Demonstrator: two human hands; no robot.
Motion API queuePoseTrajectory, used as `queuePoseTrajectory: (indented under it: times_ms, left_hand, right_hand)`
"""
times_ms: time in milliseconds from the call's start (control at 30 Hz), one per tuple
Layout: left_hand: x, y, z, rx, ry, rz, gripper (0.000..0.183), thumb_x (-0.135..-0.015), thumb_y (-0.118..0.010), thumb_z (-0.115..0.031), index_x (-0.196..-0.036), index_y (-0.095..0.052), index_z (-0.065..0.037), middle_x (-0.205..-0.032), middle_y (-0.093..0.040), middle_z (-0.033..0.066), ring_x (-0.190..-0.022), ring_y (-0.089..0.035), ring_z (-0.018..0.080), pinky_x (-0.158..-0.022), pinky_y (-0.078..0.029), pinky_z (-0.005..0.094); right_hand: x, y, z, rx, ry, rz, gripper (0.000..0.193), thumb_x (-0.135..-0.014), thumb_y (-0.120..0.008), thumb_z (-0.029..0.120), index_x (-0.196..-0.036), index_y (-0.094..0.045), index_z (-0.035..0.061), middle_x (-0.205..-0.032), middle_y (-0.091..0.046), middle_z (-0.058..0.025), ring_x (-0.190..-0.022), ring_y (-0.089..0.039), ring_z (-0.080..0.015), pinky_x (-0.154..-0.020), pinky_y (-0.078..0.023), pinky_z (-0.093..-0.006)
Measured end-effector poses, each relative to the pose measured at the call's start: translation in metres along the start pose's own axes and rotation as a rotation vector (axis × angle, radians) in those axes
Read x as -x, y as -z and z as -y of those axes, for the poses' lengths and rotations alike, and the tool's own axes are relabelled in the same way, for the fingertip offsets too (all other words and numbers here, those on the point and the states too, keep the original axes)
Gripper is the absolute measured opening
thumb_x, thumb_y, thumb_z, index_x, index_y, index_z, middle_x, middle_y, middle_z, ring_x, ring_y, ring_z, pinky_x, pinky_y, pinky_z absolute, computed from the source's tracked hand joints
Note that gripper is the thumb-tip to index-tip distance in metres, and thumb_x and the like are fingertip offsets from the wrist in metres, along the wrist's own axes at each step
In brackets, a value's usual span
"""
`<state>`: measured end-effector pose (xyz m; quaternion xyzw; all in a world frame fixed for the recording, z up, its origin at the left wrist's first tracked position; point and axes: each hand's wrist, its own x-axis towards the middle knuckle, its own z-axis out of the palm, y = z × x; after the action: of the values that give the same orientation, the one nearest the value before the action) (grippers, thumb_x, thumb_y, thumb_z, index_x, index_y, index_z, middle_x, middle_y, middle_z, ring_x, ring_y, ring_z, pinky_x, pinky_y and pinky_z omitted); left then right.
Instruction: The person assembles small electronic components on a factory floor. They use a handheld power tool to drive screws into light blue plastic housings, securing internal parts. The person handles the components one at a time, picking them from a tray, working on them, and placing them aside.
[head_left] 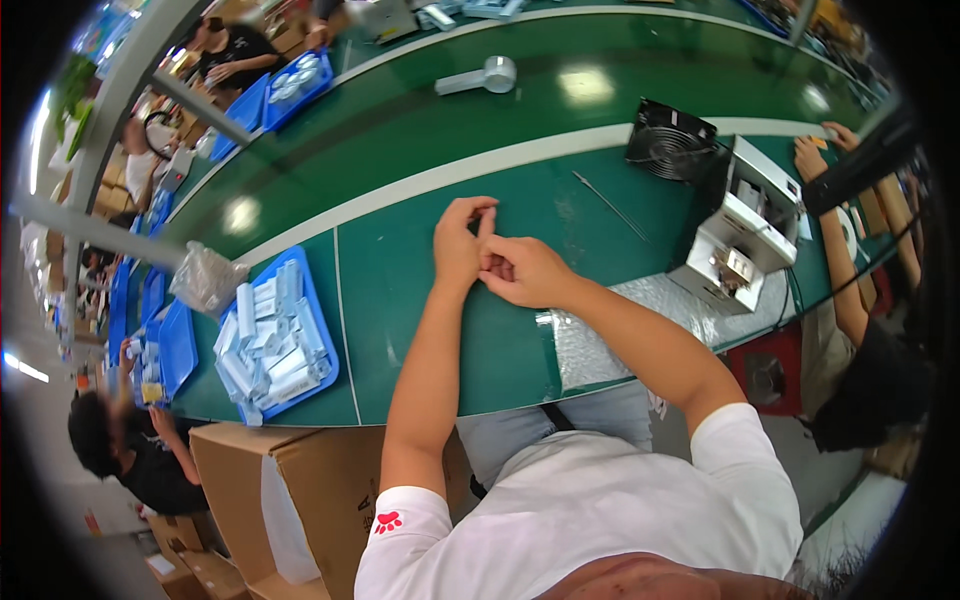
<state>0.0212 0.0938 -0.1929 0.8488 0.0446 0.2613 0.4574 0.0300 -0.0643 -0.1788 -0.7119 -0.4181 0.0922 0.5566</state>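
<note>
Over the green bench, my left hand [460,243] and my right hand [527,272] meet in front of me and touch. The left one is loosely closed, its fingers curled towards the right. My right hand is closed too, with its fingertips bent in against the left hand. Anything between the fingers is hidden or too small to make out. A thin metal rod [610,205] lies on the bench beyond my right hand. To the left stands a blue tray [333,352] heaped with pale blue and white plastic parts [275,335].
At the right are an opened metal machine [735,225], a black fan [668,145] and a silvery sheet [610,345]. A clear plastic bag [207,280] sits behind the tray. A white handled part [480,77] lies on the green belt. Co-workers' hands [812,155] show at right; a cardboard box [320,480] stands below.
</note>
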Motion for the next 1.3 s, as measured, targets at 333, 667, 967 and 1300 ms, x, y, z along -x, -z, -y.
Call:
queuePoseTrajectory:
  times_ms: [333, 667, 967, 1300]
  left_hand:
    - [-0.002, -0.002, 0.005, -0.004, -0.030, 0.030, 0.013, -0.092, -0.071, -0.003, -0.104, -0.074, -0.004, -0.097, -0.071, 0.0087, -0.090, -0.069, 0.0204, -0.084, -0.056, 0.0317]
    - [-0.003, -0.001, 0.004, -0.047, 0.037, 0.067, 0.013, -0.095, -0.069, -0.009, -0.106, -0.073, -0.003, -0.096, -0.071, 0.0065, -0.085, -0.064, 0.0166, -0.079, -0.052, 0.0312]
    - [-0.002, 0.000, 0.004, -0.007, 0.062, 0.077, 0.013, -0.096, -0.069, -0.011, -0.106, -0.071, -0.003, -0.097, -0.070, 0.0063, -0.086, -0.063, 0.0171, -0.079, -0.051, 0.0324]
    - [-0.001, 0.001, 0.004, -0.010, 0.069, 0.082, 0.012, -0.096, -0.069, -0.012, -0.106, -0.072, -0.004, -0.096, -0.069, 0.0054, -0.085, -0.061, 0.0166, -0.079, -0.050, 0.0328]
  right_hand:
    - [0.001, -0.006, -0.014, 0.014, 0.060, -0.045, 0.019, -0.082, -0.075, 0.014, -0.094, -0.061, 0.0093, -0.079, -0.070, -0.0088, -0.071, -0.070, -0.0296, -0.063, -0.055, -0.0404]
    - [0.002, -0.004, -0.010, -0.012, 0.086, -0.070, 0.016, -0.081, -0.073, 0.010, -0.087, -0.057, 0.0098, -0.068, -0.064, -0.0066, -0.063, -0.066, -0.0267, -0.058, -0.050, -0.0403]
    - [0.001, -0.006, -0.011, -0.015, 0.100, -0.060, 0.017, -0.081, -0.072, 0.009, -0.084, -0.055, 0.0102, -0.066, -0.063, -0.0049, -0.061, -0.065, -0.0252, -0.056, -0.048, -0.0391]
    - [0.002, -0.003, -0.009, -0.028, 0.095, -0.052, 0.017, -0.081, -0.071, 0.008, -0.084, -0.055, 0.0093, -0.067, -0.064, -0.0059, -0.061, -0.066, -0.0261, -0.056, -0.048, -0.0389]
